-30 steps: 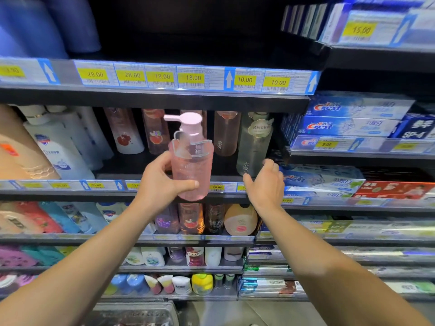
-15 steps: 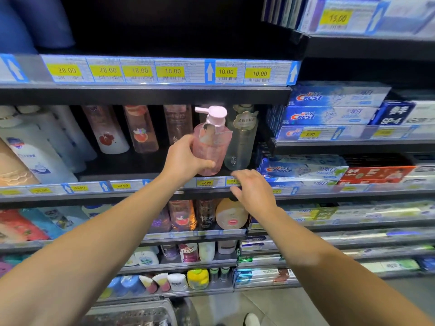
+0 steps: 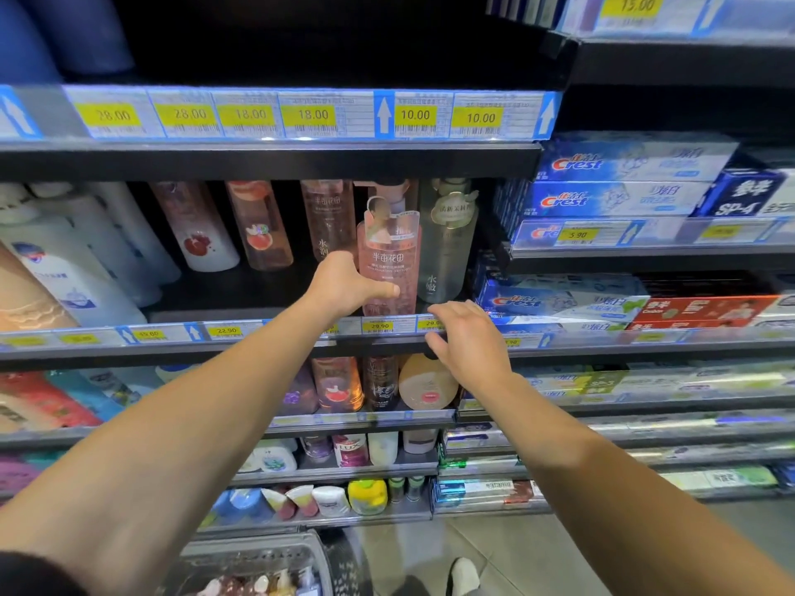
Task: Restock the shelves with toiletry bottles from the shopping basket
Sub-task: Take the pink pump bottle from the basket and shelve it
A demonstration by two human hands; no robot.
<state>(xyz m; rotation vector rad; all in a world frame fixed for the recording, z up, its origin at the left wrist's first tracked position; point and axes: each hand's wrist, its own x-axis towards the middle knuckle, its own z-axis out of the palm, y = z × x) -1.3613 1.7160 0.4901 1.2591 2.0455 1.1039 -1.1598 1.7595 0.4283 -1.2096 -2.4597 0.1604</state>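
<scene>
At the bottom edge of the frame, left of centre, sits the grey wire shopping basket (image 3: 262,557), holding several small bottles with pale caps whose details are too blurred to read. A white shoe (image 3: 463,574) stands on the grey tiled floor (image 3: 537,548) just to its right.

Both bare forearms reach up from the lower corners. The right hand (image 3: 466,344) hovers at the front edge of the middle shelf (image 3: 258,344), fingers spread and relaxed, holding nothing, its fingertips over the yellow price tags. The left hand (image 3: 344,286) grips the translucent pink pump bottle (image 3: 389,264) at its lower body, thumb across the front, fingers wrapped behind. This bottle stands upright on the middle shelf at the centre of the frame, its base at the front lip, just beside a tall clear greenish bottle (image 3: 447,243) on its right and a slim pink bottle (image 3: 329,219) behind on its left.

Further left on that shelf are two more pink fruit-printed bottles and large white bottles (image 3: 69,268) at the left edge. Below, lower shelves carry shorter bottles, a round tan bottle (image 3: 426,382) and small tubs. To the right, blue Crest toothpaste boxes (image 3: 623,178) fill a neighbouring rack. Above runs a price strip (image 3: 301,116) marked 28.00, 18.00 and 10.00, with a dark upper shelf beyond.
</scene>
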